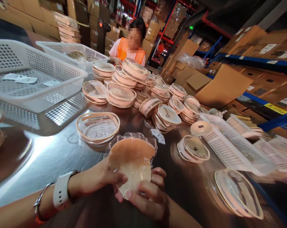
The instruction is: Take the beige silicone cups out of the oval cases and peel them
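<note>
Both of my hands hold a peach-coloured rounded pad in a clear plastic wrapper (132, 155) above the metal table. My left hand (106, 174) grips its left side, thumb across the front. On the lower right, my right hand (151, 193) pinches the wrapper's bottom edge between thumb and fingers. Just beyond the pad stands an open clear oval case (98, 128) with a pale rim and a printed sheet inside. Small white paper tags (158, 135) lie right of it.
A heap of pink-and-clear oval cases (121, 95) covers the table's far part. White perforated baskets stand at left (38, 95) and right (231, 145). More cases (238, 193) sit at the near right. Across the table is a person in an orange vest (129, 49); boxes and racks stand behind.
</note>
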`<state>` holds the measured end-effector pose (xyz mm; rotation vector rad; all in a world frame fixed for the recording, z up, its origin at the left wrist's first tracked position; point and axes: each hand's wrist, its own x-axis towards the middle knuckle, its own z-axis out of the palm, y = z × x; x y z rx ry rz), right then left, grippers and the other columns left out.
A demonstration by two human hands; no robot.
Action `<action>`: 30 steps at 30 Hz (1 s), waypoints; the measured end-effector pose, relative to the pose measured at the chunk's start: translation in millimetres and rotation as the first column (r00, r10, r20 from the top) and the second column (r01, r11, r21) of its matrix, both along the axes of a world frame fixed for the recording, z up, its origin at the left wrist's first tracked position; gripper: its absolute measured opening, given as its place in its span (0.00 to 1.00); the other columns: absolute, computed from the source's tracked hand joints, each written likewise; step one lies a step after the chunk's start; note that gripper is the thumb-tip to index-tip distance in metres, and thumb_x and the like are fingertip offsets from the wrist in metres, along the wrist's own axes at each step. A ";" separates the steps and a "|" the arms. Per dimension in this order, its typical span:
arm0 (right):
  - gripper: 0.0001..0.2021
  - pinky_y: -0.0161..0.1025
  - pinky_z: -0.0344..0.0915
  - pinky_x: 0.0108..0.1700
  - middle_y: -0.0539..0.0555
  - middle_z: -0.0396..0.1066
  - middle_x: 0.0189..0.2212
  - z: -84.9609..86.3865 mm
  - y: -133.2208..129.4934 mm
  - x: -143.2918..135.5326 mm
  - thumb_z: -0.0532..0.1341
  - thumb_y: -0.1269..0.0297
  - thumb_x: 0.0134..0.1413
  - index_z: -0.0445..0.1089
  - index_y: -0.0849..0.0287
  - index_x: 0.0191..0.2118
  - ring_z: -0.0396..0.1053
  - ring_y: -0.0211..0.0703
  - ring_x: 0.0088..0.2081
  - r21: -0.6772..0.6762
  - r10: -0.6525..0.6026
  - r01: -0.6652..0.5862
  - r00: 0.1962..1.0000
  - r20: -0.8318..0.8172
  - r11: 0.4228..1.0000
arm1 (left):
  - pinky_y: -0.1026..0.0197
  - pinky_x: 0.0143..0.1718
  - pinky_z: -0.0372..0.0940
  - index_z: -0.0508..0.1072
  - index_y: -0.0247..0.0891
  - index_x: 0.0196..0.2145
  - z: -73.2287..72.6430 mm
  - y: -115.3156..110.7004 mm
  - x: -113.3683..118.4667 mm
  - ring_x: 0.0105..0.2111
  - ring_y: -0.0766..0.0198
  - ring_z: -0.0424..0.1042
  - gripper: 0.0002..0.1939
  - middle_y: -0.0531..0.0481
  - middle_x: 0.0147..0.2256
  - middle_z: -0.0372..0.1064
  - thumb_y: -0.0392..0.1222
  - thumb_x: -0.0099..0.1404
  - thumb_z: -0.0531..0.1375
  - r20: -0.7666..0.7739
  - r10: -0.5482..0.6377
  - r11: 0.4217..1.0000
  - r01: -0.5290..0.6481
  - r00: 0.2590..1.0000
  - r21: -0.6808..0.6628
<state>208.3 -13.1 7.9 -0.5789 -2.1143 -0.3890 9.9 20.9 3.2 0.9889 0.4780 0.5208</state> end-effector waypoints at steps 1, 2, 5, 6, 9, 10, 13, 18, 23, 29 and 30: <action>0.05 0.37 0.58 0.46 0.44 0.63 0.24 -0.1 0.3 -0.3 0.70 0.67 0.50 0.74 0.50 0.29 0.59 0.35 0.31 0.001 -0.003 0.003 1.000 0.002 1.000 | 0.64 0.29 0.67 0.76 0.30 0.28 0.7 0.2 0.1 0.25 0.64 0.71 0.17 0.48 0.24 0.72 0.50 0.55 0.65 0.001 -0.007 1.000 0.007 1.000 0.005; 0.05 0.37 0.59 0.46 0.44 0.63 0.24 -0.5 0.5 -0.6 0.70 0.67 0.50 0.74 0.50 0.29 0.59 0.35 0.31 0.001 -0.007 0.007 1.000 0.004 1.000 | 0.63 0.29 0.67 0.76 0.30 0.27 1.4 0.4 0.1 0.25 0.63 0.71 0.17 0.48 0.24 0.71 0.51 0.55 0.65 0.003 -0.012 1.000 0.012 1.000 0.009; 0.05 0.37 0.59 0.48 0.44 0.64 0.23 -2.2 0.4 -1.4 0.70 0.67 0.49 0.75 0.49 0.30 0.60 0.35 0.31 -0.016 -0.020 0.020 1.000 0.004 1.000 | 0.63 0.30 0.67 0.75 0.31 0.25 2.9 1.2 -0.2 0.26 0.63 0.70 0.19 0.48 0.23 0.71 0.53 0.56 0.64 0.004 -0.023 0.999 0.023 1.000 0.028; 0.05 0.37 0.58 0.49 0.43 0.64 0.23 -2.6 0.4 -1.7 0.70 0.67 0.49 0.75 0.49 0.30 0.60 0.35 0.31 -0.013 -0.020 0.020 1.000 -0.006 1.000 | 0.63 0.30 0.68 0.75 0.31 0.25 3.1 1.4 -0.5 0.26 0.63 0.70 0.20 0.48 0.23 0.71 0.54 0.55 0.64 -0.002 -0.024 0.999 0.024 1.000 0.029; 0.05 0.38 0.57 0.52 0.42 0.66 0.21 -2.4 0.7 -2.6 0.69 0.66 0.51 0.74 0.48 0.30 0.61 0.34 0.30 0.008 -0.040 0.040 0.999 -0.018 0.999 | 0.62 0.30 0.67 0.75 0.30 0.26 3.1 1.8 -0.9 0.25 0.63 0.71 0.21 0.48 0.23 0.71 0.55 0.55 0.65 -0.033 -0.013 0.999 0.014 0.999 0.039; 0.04 0.38 0.57 0.52 0.42 0.67 0.20 -2.2 0.8 -2.7 0.68 0.66 0.53 0.73 0.48 0.31 0.62 0.34 0.29 0.010 -0.050 0.050 0.999 -0.006 0.999 | 0.62 0.30 0.67 0.76 0.30 0.27 3.2 1.8 -0.7 0.25 0.63 0.71 0.21 0.48 0.23 0.71 0.55 0.55 0.65 -0.043 0.000 0.999 0.002 0.999 0.039; 0.05 0.38 0.59 0.50 0.41 0.70 0.21 -2.5 1.3 -1.7 0.63 0.64 0.58 0.70 0.49 0.31 0.64 0.35 0.28 -0.013 -0.067 0.068 0.997 0.030 0.998 | 0.62 0.29 0.67 0.76 0.30 0.28 3.9 1.9 1.1 0.25 0.62 0.70 0.24 0.46 0.24 0.72 0.58 0.58 0.61 -0.033 0.062 0.998 -0.062 0.998 -0.002; 0.03 0.45 0.62 0.45 0.47 0.74 0.26 -9.6 1.2 2.1 0.54 0.65 0.64 0.62 0.54 0.38 0.67 0.38 0.27 -0.188 -0.026 0.011 0.997 -0.076 0.982 | 0.61 0.28 0.69 0.77 0.30 0.28 4.9 1.2 3.6 0.26 0.62 0.70 0.23 0.45 0.24 0.72 0.57 0.61 0.59 -0.019 0.102 0.994 -0.103 0.995 -0.034; 0.05 0.45 0.63 0.44 0.47 0.74 0.27 -16.0 0.0 5.3 0.55 0.72 0.61 0.61 0.55 0.39 0.66 0.37 0.26 -0.213 0.032 -0.043 0.998 -0.057 0.976 | 0.61 0.28 0.68 0.76 0.31 0.28 5.6 1.6 2.6 0.24 0.64 0.70 0.19 0.48 0.24 0.72 0.54 0.59 0.62 -0.019 0.109 0.993 -0.110 0.994 -0.039; 0.05 0.43 0.62 0.42 0.49 0.73 0.28 -13.3 0.7 7.5 0.54 0.75 0.59 0.62 0.57 0.35 0.64 0.37 0.27 -0.221 0.062 -0.066 0.998 -0.025 0.973 | 0.62 0.28 0.68 0.75 0.31 0.27 5.4 2.3 1.7 0.23 0.64 0.71 0.18 0.48 0.24 0.72 0.52 0.60 0.62 -0.035 0.086 0.996 -0.087 0.996 -0.031; 0.06 0.43 0.62 0.42 0.49 0.73 0.28 -12.9 0.8 7.6 0.54 0.75 0.59 0.62 0.57 0.35 0.64 0.37 0.27 -0.218 0.064 -0.068 0.998 -0.023 0.974 | 0.62 0.28 0.68 0.75 0.31 0.28 4.4 2.2 1.7 0.23 0.64 0.71 0.17 0.47 0.25 0.72 0.51 0.60 0.62 -0.026 0.083 0.996 -0.084 0.996 -0.032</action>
